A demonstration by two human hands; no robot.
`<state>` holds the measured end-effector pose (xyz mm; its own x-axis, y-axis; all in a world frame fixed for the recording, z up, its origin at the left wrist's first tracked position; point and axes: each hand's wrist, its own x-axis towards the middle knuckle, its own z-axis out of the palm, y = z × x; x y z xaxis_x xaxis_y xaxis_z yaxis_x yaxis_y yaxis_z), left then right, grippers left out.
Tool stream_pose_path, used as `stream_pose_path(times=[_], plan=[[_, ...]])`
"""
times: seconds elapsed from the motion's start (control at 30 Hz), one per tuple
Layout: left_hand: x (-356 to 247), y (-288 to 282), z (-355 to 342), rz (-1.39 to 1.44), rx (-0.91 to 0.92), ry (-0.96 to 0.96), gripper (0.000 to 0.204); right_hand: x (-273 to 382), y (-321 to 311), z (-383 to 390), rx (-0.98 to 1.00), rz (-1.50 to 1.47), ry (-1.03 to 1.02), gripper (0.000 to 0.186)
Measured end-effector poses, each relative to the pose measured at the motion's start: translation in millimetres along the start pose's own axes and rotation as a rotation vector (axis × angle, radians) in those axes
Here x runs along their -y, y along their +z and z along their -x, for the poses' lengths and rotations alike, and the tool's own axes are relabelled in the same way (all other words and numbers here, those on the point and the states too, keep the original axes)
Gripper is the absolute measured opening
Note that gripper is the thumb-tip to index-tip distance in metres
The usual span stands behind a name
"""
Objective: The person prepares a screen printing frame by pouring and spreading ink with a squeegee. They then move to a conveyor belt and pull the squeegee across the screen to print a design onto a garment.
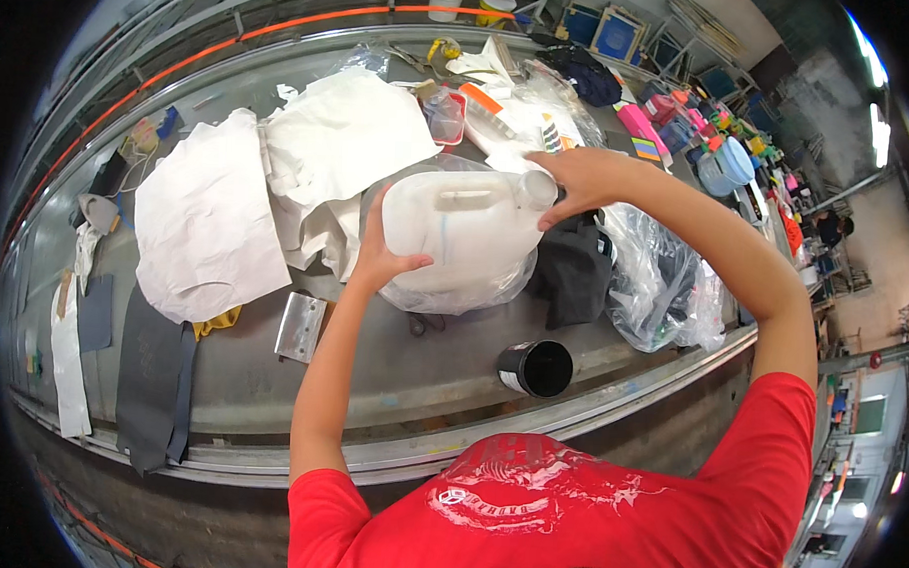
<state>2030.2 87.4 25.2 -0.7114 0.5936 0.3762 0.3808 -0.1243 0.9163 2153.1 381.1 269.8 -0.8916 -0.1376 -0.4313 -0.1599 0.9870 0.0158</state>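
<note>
A translucent white plastic jug (456, 234) with a moulded handle and a pale cap (538, 191) is held between my two hands, over clear plastic wrapping on the bench. Its cap end points right. My left hand (380, 253) grips the left end, thumb along the near side and fingers toward the far side. My right hand (583, 180) curls around the cap end, with thumb and fingers on either side of it. A black open cup (545, 368) stands near the bench's front edge. Dark cloth (572, 276) lies right of the jug.
White sheets (207, 215) cover the bench (401, 377) at left, beside dark strips (151, 374). A metal plate (300, 326) lies near my left forearm. Crumpled clear plastic bags (665, 281) sit under my right arm. Several colourful containers (724, 168) crowd the far right.
</note>
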Motion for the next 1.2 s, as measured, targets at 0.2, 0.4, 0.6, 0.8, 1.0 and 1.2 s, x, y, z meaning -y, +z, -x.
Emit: stream_pose_path(times=[0.2,0.4,0.6,0.8,1.0,1.2], plan=[[9.4,7.0,-6.6,-0.073,0.007,0.043,0.137,-29.8,17.3,-19.9,-0.152,0.085,-0.306,0.070],[3.2,-4.1,1.8,-0.021,-0.008,0.013,0.144,24.3,-18.3,-32.7,0.156,0.084,0.162,0.066],[2.4,-5.1,4.4,-0.206,0.065,0.046,0.153,22.1,-5.8,-13.2,-0.061,0.110,0.162,0.059],[-6.6,1.2,-0.1,-0.168,0.064,0.014,0.143,8.2,-11.7,0.1,-0.153,0.130,-0.147,0.057],[-8.8,43.9,-9.6,-0.304,-0.166,0.113,0.132,-16.9,8.7,78.4,-0.682,-0.517,0.150,0.073],[-0.3,44.0,-27.7,-0.274,-0.003,0.053,0.137,31.5,210.6,139.6,-0.716,-1.542,0.378,0.057]])
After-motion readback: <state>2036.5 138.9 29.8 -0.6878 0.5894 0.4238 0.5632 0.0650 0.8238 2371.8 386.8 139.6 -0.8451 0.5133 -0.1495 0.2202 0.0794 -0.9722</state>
